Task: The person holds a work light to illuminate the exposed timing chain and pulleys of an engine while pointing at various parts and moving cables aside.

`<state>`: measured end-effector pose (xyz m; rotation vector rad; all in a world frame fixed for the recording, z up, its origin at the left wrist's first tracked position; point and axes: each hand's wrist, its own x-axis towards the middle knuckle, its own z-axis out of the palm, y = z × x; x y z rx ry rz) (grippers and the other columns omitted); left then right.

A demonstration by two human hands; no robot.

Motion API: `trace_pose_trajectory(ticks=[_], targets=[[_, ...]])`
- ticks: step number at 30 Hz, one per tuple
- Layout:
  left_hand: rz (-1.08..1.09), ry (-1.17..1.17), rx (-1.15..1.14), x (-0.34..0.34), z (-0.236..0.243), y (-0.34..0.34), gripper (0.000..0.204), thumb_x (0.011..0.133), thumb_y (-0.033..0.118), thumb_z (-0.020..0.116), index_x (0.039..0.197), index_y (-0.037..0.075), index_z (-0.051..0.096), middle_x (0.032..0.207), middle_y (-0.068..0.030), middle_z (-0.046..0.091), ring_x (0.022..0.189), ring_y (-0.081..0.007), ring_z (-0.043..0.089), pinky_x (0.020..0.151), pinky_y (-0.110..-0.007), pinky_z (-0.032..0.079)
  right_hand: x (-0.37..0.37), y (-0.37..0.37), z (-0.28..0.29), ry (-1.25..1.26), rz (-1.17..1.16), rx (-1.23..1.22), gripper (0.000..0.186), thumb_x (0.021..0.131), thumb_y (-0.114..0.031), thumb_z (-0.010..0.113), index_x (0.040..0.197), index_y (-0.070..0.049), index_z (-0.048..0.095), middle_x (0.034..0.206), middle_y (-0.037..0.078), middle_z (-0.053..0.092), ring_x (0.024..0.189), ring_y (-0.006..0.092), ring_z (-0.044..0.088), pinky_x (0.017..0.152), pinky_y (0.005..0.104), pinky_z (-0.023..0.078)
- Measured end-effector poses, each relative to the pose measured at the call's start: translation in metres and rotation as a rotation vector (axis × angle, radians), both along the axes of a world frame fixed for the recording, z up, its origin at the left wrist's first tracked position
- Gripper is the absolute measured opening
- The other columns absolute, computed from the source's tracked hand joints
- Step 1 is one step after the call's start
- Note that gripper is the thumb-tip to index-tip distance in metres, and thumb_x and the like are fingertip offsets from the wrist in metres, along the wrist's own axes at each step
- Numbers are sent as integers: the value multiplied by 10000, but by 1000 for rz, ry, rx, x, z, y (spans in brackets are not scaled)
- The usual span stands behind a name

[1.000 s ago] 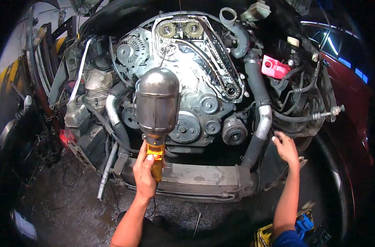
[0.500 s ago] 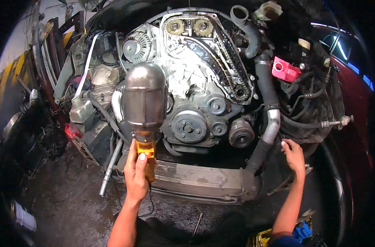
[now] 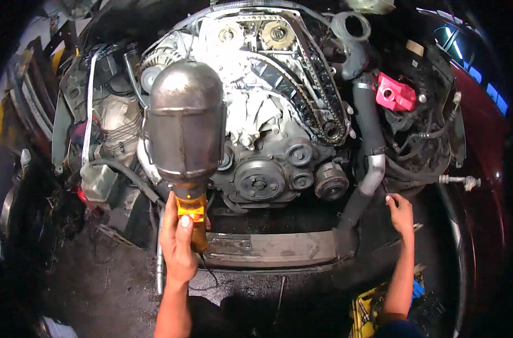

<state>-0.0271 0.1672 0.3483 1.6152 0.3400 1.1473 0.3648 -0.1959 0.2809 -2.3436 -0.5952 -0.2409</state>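
Observation:
My left hand [image 3: 178, 243] grips the orange handle of a work lamp [image 3: 186, 128], whose metal hood stands upright in front of the left side of a car engine [image 3: 268, 107]. The engine's front is exposed, with a timing chain [image 3: 318, 96] running over two upper sprockets and several pulleys below. My right hand [image 3: 400, 213] rests with fingers bent on the dark body edge just right of a grey hose [image 3: 369, 169], holding nothing that I can see.
A red plastic cover [image 3: 396, 94] sits at the upper right of the bay. A metal crossmember [image 3: 273, 248] runs below the engine. Yellow and blue objects [image 3: 375, 304] lie near my right elbow. The dark red car body [image 3: 482, 141] curves along the right.
The lamp and my left hand have moved closer and slightly left. My right hand has shifted down and right along the body edge. The view has tilted so the engine sits higher.

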Motion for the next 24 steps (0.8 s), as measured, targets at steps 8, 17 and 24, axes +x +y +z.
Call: trace_pose_trajectory(ticks=[8,17,24], targets=[[51,144,-144,-21,73,1,679,987,384,544,1464,-87,428,1210,-177,656,960,-208,649,873,-328,510,-12,-9,-6,-342,-208,-501,216,996,-206,614,955,-11,697,983,165,677,953,398,633,831,509,527],[64,229,-368,-21,165,-25,689,980,381,556,1465,-89,418,1232,-189,651,977,-215,655,871,-324,524,-10,2,-2,-379,-213,-499,141,956,-170,631,999,-36,637,1031,132,620,991,354,618,803,479,550],[-22,316,-377,-27,171,-11,702,993,368,568,1483,-101,388,1271,-186,624,1041,-203,630,902,-324,502,-10,8,0,-355,-202,-490,200,913,-169,644,1031,-8,643,1042,163,607,1005,373,616,835,478,553]])
